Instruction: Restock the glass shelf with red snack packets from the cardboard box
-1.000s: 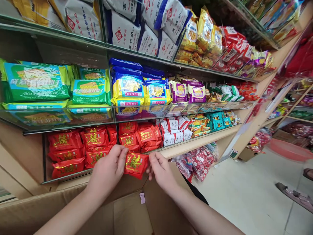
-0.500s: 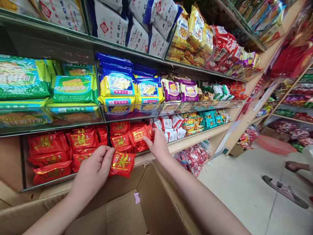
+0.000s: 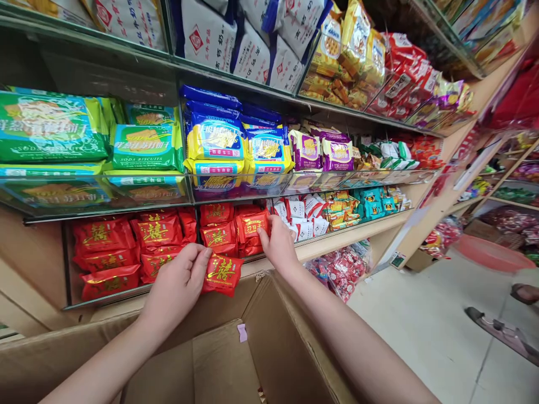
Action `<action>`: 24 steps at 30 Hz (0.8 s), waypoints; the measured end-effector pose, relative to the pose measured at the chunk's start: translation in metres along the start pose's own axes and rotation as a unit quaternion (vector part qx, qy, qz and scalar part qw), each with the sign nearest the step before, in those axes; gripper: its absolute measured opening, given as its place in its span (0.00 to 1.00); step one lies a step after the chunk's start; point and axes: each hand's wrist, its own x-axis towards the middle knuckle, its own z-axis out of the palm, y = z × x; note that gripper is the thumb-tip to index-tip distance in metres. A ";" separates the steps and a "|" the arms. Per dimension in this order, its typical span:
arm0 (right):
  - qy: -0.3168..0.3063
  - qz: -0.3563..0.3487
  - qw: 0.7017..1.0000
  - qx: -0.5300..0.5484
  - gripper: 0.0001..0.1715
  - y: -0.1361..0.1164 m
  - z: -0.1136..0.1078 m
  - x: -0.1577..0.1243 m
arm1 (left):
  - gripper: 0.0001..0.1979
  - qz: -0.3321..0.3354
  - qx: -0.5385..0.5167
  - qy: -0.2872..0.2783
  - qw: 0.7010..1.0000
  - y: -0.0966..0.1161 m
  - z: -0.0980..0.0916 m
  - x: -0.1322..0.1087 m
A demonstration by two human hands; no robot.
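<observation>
My left hand [image 3: 181,280] pinches a small red snack packet [image 3: 222,274] with gold characters by its left end, just in front of the bottom shelf and over the box's back edge. My right hand [image 3: 278,242] has thumb and fingers closed on the right end of another red packet [image 3: 251,226], which lies on top of a stack in the shelf bin. More red packets [image 3: 155,230] are stacked in the bins to the left. Beneath both arms stands an open cardboard box [image 3: 290,336], with a small lilac piece [image 3: 242,333] on its bottom.
Above are green biscuit packs [image 3: 143,147], blue-yellow packs [image 3: 219,137] and purple packs [image 3: 337,152] behind clear shelf fronts. White-red packets [image 3: 304,210] sit right of my right hand. Bagged sweets [image 3: 341,269] lie under the shelf. A person's sandalled foot [image 3: 501,331] shows at right.
The view has shifted a little, so the shelf appears further right. The packet at my right hand has gone from tilted to settled on the stack. My left hand keeps its packet.
</observation>
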 end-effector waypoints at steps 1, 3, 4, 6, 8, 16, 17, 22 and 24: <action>0.000 -0.002 1.000 0.001 0.18 0.002 0.000 0.000 | 0.14 -0.001 0.002 0.003 1.000 0.000 0.000 0.000; 0.002 -0.008 1.000 0.004 0.18 0.005 0.000 0.001 | 0.14 -0.002 0.003 0.008 1.000 0.000 0.000 0.001; 0.006 -0.013 1.000 0.004 0.18 0.007 -0.001 0.001 | 0.14 -0.004 0.003 0.009 1.000 0.000 0.000 0.001; 0.026 -0.029 0.999 0.012 0.16 0.007 -0.004 -0.002 | 0.13 -0.010 0.000 0.017 1.000 0.000 0.001 0.003; 0.045 -0.066 0.996 0.051 0.12 0.002 -0.010 -0.011 | 0.13 -0.027 -0.008 0.029 0.999 -0.001 0.002 0.005; -0.142 -0.230 0.940 0.208 0.28 -0.034 -0.027 -0.062 | 0.12 -0.046 -0.042 0.032 0.998 -0.008 0.007 0.010; -0.142 -0.236 0.939 0.204 0.28 -0.035 -0.026 -0.064 | 0.12 -0.047 -0.041 0.028 0.998 -0.008 0.008 0.010; -0.142 -0.270 0.938 0.163 0.16 -0.032 -0.020 -0.063 | 0.11 -0.013 -0.013 0.004 1.000 -0.004 0.009 0.005; -0.136 -0.268 0.944 0.135 0.14 -0.033 -0.020 -0.064 | 0.11 -0.005 0.000 -0.004 1.000 -0.002 0.008 0.003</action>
